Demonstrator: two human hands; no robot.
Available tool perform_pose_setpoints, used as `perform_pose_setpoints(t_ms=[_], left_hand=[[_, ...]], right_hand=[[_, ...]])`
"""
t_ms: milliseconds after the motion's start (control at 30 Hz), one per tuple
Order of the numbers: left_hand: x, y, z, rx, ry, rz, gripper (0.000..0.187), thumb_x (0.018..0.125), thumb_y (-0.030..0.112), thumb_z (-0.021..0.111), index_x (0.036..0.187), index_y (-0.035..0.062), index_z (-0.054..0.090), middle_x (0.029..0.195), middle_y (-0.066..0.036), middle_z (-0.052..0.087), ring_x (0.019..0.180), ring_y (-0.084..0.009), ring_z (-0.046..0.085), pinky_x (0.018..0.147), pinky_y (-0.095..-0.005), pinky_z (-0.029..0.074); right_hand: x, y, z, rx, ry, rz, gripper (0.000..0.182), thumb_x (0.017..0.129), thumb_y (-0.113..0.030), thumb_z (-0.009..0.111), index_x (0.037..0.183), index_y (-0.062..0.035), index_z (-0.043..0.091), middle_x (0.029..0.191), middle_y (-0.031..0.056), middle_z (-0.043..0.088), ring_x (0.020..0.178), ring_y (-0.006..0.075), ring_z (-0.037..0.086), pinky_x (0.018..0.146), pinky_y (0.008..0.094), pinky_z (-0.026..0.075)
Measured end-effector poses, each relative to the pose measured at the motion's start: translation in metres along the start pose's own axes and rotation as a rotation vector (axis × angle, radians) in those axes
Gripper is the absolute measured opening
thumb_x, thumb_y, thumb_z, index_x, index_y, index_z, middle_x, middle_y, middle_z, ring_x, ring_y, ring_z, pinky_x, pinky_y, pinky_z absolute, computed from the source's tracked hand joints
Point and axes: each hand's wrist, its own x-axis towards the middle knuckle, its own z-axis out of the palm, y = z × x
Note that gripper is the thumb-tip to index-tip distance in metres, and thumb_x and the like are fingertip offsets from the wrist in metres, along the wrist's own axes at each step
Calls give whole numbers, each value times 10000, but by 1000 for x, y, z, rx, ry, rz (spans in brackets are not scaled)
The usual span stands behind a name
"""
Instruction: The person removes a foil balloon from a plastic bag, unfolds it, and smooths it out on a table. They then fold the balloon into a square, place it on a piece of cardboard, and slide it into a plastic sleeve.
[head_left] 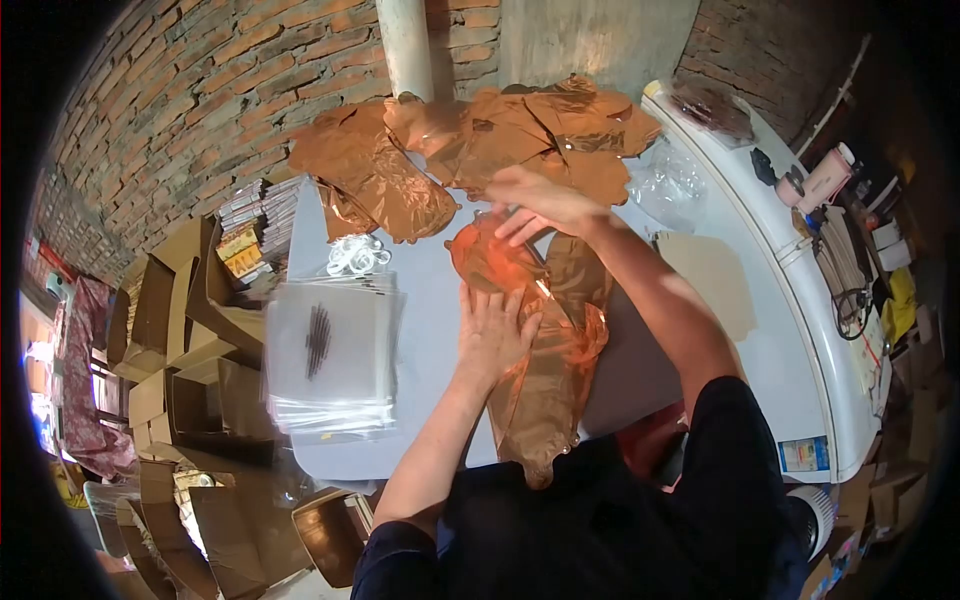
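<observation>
Flat copper-coloured foil, which looks like an uninflated foil balloon (545, 385), stretches from the middle of the table down to my body. My left hand (497, 330) presses flat on its upper part, fingers spread. Just above, my right hand (545, 203) hovers over the foil's top end with its fingers stretched out, a little blurred by motion. A reddish glow lights the foil under these fingers. More copper foil pieces (385, 180) lie heaped along the far side of the table, beyond both hands.
Left on the table (425, 410) are a stack of clear plastic bags (350, 350) and white coiled ribbon (358, 255). A beige card sheet (705, 285) and crumpled clear plastic (668, 185) lie right. Cardboard boxes (225, 400) crowd the left; a white curved-edged surface (800, 330) borders the right.
</observation>
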Motion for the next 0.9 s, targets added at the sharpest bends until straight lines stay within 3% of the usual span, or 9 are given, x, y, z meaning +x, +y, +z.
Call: perform_pose_setpoints(t_ms=[100, 133, 267, 367, 467, 567, 667, 767, 900], left_hand=[[0, -1, 0, 17, 0, 12, 679, 1054, 559, 484, 1554, 103, 533, 1628, -191, 430, 1553, -374, 313, 1285, -613, 131], [0, -1, 2, 34, 23, 20, 679, 1055, 564, 478, 1553, 105, 537, 1618, -192, 441, 1545, -378, 324, 1285, -614, 129], [2, 2, -1, 45, -124, -39, 710, 1086, 565, 391, 1653, 137, 386, 1727, -162, 295, 1624, -360, 166, 1306, -589, 38], [1, -2, 10, 58, -70, -23, 718, 1082, 567, 404, 1657, 139, 377, 1725, -179, 294, 1622, -364, 179, 1305, -591, 50], [2, -2, 6, 60, -96, -31, 724, 1079, 568, 414, 1659, 139, 372, 1719, -194, 301, 1620, -365, 189, 1305, -592, 62], [2, -3, 8, 45, -81, -28, 721, 1078, 563, 422, 1656, 135, 377, 1714, -200, 306, 1620, -364, 188, 1305, -590, 67], [2, -2, 6, 41, -92, -35, 718, 1079, 560, 422, 1654, 133, 380, 1712, -201, 310, 1619, -364, 188, 1305, -589, 66], [2, -1, 6, 38, -63, -28, 720, 1073, 569, 435, 1644, 131, 400, 1698, -209, 331, 1611, -371, 207, 1299, -595, 84], [2, -1, 6, 57, -72, -21, 720, 1078, 571, 418, 1646, 129, 395, 1701, -211, 322, 1615, -368, 193, 1299, -597, 75]], right_hand=[[17, 69, -18, -17, 241, -178, 508, 1043, -307, 669, 1379, 34, 499, 1138, 158, 656, 973, 266, 747, 802, 380, 639], [17, 87, -24, -30, 324, -157, 291, 1039, -192, 655, 1257, -3, 626, 1062, 146, 704, 953, 284, 745, 790, 383, 619], [-8, 144, -46, -853, 616, -622, 102, 953, -83, 652, 974, -43, 744, 960, 147, 734, 958, 356, 697, 850, 377, 567], [-16, 162, -47, -1060, 571, -734, 184, 949, -53, 619, 1086, -52, 742, 969, 126, 740, 991, 350, 687, 889, 402, 557], [-16, 173, -34, -800, 547, -833, 300, 935, -16, 593, 1205, -53, 720, 1012, 113, 747, 997, 330, 681, 877, 416, 553], [-28, 154, -25, -682, 650, -490, 369, 941, -2, 587, 1293, -54, 684, 1004, 105, 715, 995, 290, 678, 871, 395, 556], [-31, 164, -37, -950, 656, -569, 366, 964, 22, 565, 1312, -41, 662, 989, 116, 680, 983, 271, 669, 865, 390, 566], [-40, 161, -30, -854, 470, -625, 394, 961, 42, 595, 1343, -49, 623, 962, 103, 662, 977, 278, 648, 872, 412, 556], [-38, 162, -11, -531, 476, -492, 471, 916, 57, 671, 1363, -68, 594, 972, 88, 673, 970, 284, 614, 867, 423, 525]])
